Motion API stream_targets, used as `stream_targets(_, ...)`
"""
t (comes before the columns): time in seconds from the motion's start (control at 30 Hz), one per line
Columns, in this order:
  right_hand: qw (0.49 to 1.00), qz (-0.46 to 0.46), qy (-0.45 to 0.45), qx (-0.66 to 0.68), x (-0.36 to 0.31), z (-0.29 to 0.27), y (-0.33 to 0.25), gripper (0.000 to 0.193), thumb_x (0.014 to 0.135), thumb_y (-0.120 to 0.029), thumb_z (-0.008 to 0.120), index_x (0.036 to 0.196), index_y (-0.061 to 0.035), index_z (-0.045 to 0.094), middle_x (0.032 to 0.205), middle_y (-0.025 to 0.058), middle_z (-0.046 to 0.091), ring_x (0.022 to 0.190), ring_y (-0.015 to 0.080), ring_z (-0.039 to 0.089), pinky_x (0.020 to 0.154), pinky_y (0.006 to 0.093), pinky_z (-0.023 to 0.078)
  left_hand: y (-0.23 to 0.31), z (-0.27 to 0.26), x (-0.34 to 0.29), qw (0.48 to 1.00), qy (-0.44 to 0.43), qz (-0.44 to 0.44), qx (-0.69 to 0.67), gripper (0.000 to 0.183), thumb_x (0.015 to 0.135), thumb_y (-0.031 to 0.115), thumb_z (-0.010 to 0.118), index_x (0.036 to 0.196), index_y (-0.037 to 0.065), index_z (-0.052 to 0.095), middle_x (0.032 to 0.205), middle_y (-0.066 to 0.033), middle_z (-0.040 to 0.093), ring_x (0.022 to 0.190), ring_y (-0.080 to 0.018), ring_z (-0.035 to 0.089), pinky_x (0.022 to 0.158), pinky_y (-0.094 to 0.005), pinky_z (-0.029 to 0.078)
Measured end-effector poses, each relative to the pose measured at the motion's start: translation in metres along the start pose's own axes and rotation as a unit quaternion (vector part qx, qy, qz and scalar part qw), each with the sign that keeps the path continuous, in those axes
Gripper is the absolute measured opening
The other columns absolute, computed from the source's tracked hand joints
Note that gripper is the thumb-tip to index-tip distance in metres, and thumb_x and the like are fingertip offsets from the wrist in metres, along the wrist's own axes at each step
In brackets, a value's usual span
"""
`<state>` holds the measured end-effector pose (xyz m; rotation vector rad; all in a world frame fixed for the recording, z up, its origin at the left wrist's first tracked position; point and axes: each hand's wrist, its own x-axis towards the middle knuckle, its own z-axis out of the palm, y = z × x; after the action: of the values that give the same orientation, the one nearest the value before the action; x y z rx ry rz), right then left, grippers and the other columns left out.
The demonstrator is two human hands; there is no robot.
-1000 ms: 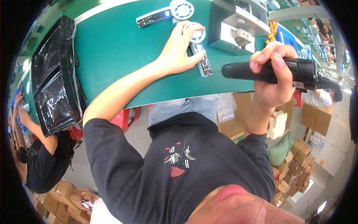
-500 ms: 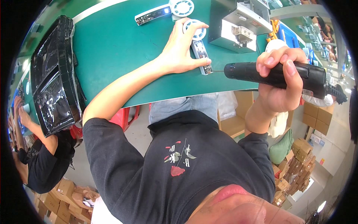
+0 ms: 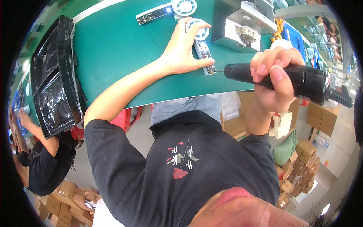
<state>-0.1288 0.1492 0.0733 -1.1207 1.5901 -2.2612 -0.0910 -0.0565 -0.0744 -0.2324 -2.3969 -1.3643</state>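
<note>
Cardboard boxes (image 3: 305, 157) are piled up over on the right, and off to the left shows a co-worker's dark sleeve (image 3: 49, 170); between them runs a green counter (image 3: 121, 60). On it, near the edge closest to the person, lies a small fan (image 3: 204, 55), its narrow body angled toward that edge and its round white head (image 3: 204, 34) farther off. The left hand (image 3: 180, 53) has it clamped — thumb down near the end of the body, other fingers at the round head. The right hand (image 3: 275, 77) has its fingers wrapped around a black power screwdriver (image 3: 308, 81), brought in from the right. Its thin bit (image 3: 220, 71) points at the near end of the fan; from where I stand I cannot tell whether the tip touches. Beyond the left hand lies a second fan (image 3: 154, 15), a bluish light glowing on its body. A grey-and-black machine (image 3: 245, 22) stands to the right of both fans, and something bulky in shiny black plastic (image 3: 55, 87) sits at the counter's left end.
</note>
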Motion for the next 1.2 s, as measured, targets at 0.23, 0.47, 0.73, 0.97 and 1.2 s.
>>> stream_targets(0.23,0.994,0.022,-0.080,-0.065,0.006,-0.003,-0.012,0.019,0.090,-0.011,0.067,0.102,-0.0025,0.056,0.084,0.0140,0.063,0.063,0.0183,0.056,0.062,0.0348,0.049,-0.004,0.003,0.002,1.000,0.008,0.001,-0.007,0.082,0.078,0.033,0.090,0.148,0.017,0.050,0.146,-0.0241,0.040,0.139,-0.0440,0.044,0.117,-0.0529,0.042)
stream_targets(0.47,0.965,-0.024,-0.253,0.069,0.025,-0.035,0.009,0.022,0.083,-0.006,0.071,0.100,-0.0073,0.057,0.082,0.0052,0.065,0.061,0.0134,0.059,0.058,0.0287,0.049,-0.007,0.006,0.000,0.999,0.028,0.017,0.010,0.067,0.086,0.023,0.083,0.145,0.015,0.053,0.142,-0.0221,0.046,0.136,-0.0429,0.049,0.114,-0.0498,0.045)
stream_targets(0.73,0.948,-0.035,-0.297,0.111,0.034,-0.038,0.016,0.026,0.080,0.000,0.075,0.101,-0.0039,0.060,0.078,0.0078,0.066,0.058,0.0164,0.062,0.055,0.0306,0.051,-0.007,0.006,0.000,0.999,0.041,0.018,0.008,0.067,0.085,0.024,0.083,0.145,0.016,0.054,0.142,-0.0216,0.046,0.132,-0.0431,0.051,0.112,-0.0513,0.046)
stream_targets(0.97,0.913,-0.019,-0.366,0.179,0.055,-0.056,0.023,0.022,0.074,-0.010,0.081,0.090,-0.0114,0.066,0.076,-0.0001,0.073,0.058,0.0062,0.065,0.055,0.0195,0.053,-0.006,0.006,0.000,0.999,0.043,0.019,0.020,0.070,0.085,0.018,0.085,0.146,0.012,0.051,0.140,-0.0197,0.051,0.129,-0.0389,0.056,0.108,-0.0457,0.051)
stream_targets(1.2,0.871,-0.008,-0.448,0.200,0.060,-0.039,0.021,0.021,0.072,-0.006,0.081,0.081,-0.0105,0.063,0.069,0.0008,0.071,0.054,0.0064,0.064,0.054,0.0183,0.053,-0.005,0.008,-0.001,0.999,0.048,0.013,0.013,0.069,0.085,0.023,0.085,0.146,0.016,0.053,0.140,-0.0200,0.051,0.128,-0.0409,0.056,0.107,-0.0498,0.051)
